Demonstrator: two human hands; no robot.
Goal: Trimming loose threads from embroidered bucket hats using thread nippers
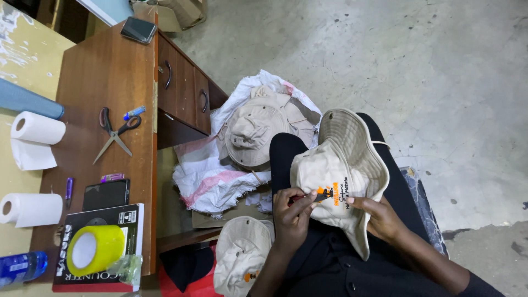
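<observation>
Far left on the wooden desk: two white paper rolls, a blue bottle, a roll of yellow tape lying on a black-and-white book, a dark phone, scissors with dark handles. Further right, on the floor: a white-and-pink woven sack holding beige hats; another beige hat below with a small orange print. On the lap: beige bucket hat, orange-and-black printed label on its crown. Left hand pinching narrowly at the print, fingertips closed on the fabric. Right hand gripping the brim's lower edge, fingers curled around the cloth
</observation>
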